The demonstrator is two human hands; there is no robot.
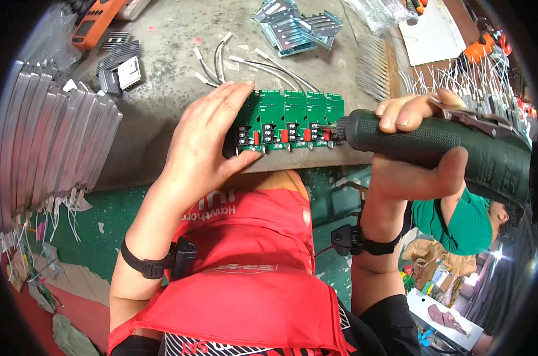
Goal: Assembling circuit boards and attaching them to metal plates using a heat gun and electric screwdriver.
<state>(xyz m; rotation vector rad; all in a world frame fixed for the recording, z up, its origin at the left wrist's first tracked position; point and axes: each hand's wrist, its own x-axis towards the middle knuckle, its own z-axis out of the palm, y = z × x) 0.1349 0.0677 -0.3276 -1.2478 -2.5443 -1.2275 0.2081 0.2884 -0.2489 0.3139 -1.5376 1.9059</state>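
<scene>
A row of green circuit boards lies side by side at the bench's near edge. Black terminal blocks and red parts line the boards' near side. My left hand grips the row's left end, thumb at the near side and fingers over the far side. In my right hand is a dark electric screwdriver, held sideways with its bit pointing left. The bit reaches the terminals at the row's right end; whether it sits in a screw I cannot tell. Black and white wires with white connectors extend behind the boards.
Metal brackets are piled at the back. Long silvery parts stand stacked at left, near black heat sinks and an orange meter. More wired parts lie at right. A person in green is beyond my right arm.
</scene>
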